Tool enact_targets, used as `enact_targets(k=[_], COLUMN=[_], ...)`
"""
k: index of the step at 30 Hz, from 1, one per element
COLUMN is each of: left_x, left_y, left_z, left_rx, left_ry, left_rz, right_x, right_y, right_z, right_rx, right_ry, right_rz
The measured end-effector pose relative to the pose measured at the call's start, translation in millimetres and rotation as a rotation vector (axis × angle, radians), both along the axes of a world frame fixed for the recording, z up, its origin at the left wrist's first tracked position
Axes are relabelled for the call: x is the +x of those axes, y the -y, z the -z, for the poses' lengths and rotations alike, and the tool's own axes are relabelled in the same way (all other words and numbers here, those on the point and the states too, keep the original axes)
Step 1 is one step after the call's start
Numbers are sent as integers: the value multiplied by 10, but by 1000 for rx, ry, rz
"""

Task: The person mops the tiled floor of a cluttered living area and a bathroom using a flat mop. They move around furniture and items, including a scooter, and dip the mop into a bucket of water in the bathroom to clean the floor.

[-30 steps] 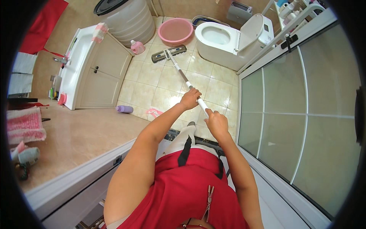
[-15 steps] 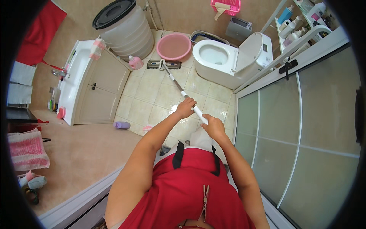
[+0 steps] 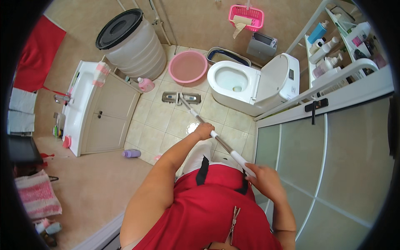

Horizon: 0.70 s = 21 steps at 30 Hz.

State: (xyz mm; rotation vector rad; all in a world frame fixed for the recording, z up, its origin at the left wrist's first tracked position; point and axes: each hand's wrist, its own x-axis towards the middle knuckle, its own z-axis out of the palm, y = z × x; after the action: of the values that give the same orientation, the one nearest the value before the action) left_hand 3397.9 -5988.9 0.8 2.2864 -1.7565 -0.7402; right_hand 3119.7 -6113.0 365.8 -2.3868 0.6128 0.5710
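A flat mop with a white and metal pole slants from my body down to the tiled floor. Its grey rectangular head lies on the tiles in front of the pink basin. My left hand is wrapped round the middle of the pole. Farther up, by my right side, my right hand grips the white top end of the handle. The underside of the mop head is hidden.
A white toilet with its lid up stands right of the basin. At left are a sink cabinet, a lidded barrel, a pink bottle and a purple bottle. A glass door and bottle shelves flank the right.
The mop head has drawn back toward me, away from the basin. My right hand has moved right and nearer my body with the handle's end; my hands are farther apart.
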Motion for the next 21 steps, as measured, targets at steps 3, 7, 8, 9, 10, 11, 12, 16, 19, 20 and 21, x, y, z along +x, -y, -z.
enact_targets(k=[3, 7, 8, 9, 10, 11, 12, 16, 19, 20, 21], left_x=[240, 726, 798, 850, 894, 957, 1028, 1094, 1181, 1218, 1266], left_y=[312, 833, 960, 1028, 1103, 1191, 1250, 1605, 1813, 1889, 1973], left_z=[239, 118, 10, -107, -228, -345, -564, -1414, -1747, -1865, -1960], left_rx=[194, 237, 248, 226, 201, 176, 171, 131, 56, 27, -8], left_ry=[-31, -239, -297, -343, -387, -431, -423, -452, -448, -441, -431], left_rz=[166, 278, 350, 396, 436, 476, 481, 593, 620, 629, 633], right_x=[153, 393, 406, 438, 483, 511, 495, 156, -31, -83, -114], right_y=[203, 590, 672, 744, 838, 935, 1049, 1259, 1381, 1400, 1418], right_z=[-357, -441, -444, -513, -637, -757, -834, -1171, -1267, -1305, -1358], right_rx=[-84, -194, -200, -213, -229, -243, -280, -337, -339, -354, -371], right_ry=[-31, 85, 154, 140, 129, 119, 145, 246, 346, 332, 324], right_rz=[-4, 208, 333, 409, 480, 550, 613, 941, 1083, 1099, 1108])
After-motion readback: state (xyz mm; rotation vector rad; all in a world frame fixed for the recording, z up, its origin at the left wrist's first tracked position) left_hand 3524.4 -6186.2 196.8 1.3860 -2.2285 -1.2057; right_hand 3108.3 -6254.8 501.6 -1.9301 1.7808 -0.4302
